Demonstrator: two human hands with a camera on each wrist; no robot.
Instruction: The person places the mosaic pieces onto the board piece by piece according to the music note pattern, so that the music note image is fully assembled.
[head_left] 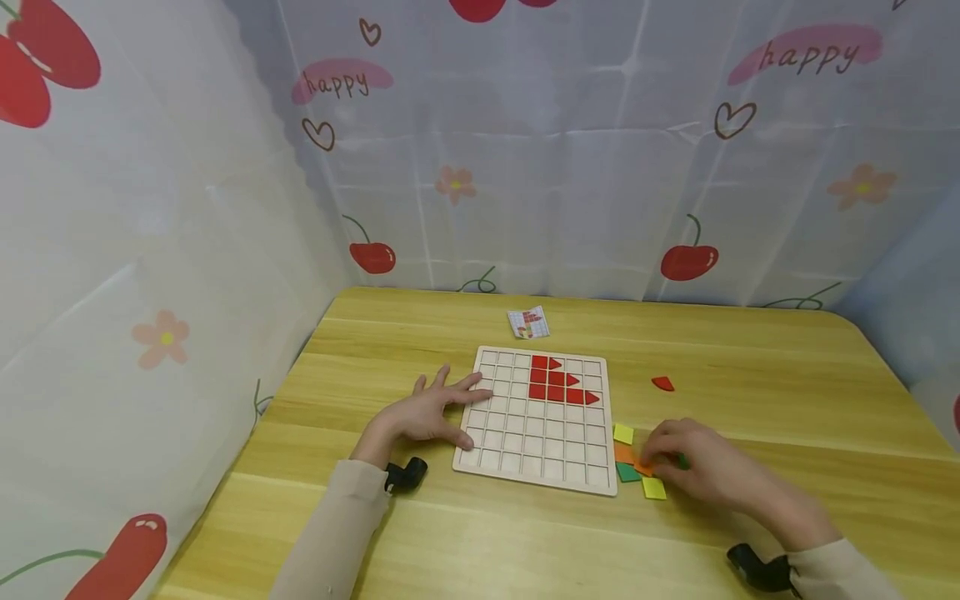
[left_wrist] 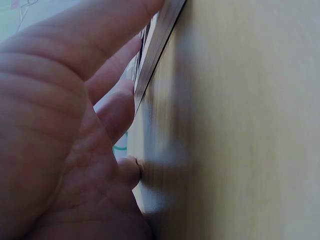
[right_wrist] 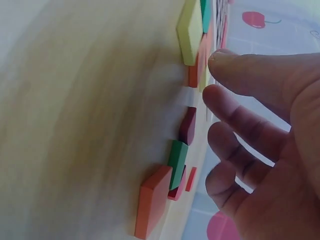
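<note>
A pale square grid board (head_left: 525, 466) lies on the table, with red squares and triangles (head_left: 557, 392) set in three rows in its upper part. My left hand (head_left: 429, 414) rests on the board's left edge, fingers spread. Right of the board, my right hand (head_left: 693, 458) is over a small group of flat pieces, its fingers loosely bent. In the right wrist view, thumb and index fingertip stand apart with nothing seen between them, close to an orange piece (right_wrist: 193, 75) and a yellow piece (right_wrist: 189, 35). A green piece (head_left: 683, 460) is partly hidden by that hand.
A small printed picture card (head_left: 528, 322) lies behind the board. One red rounded piece (head_left: 663, 383) sits apart on the right. Yellow squares (head_left: 654, 489) and a green piece (head_left: 628, 472) lie beside the board. A patterned curtain (head_left: 525, 208) stands behind the wooden table (head_left: 480, 542).
</note>
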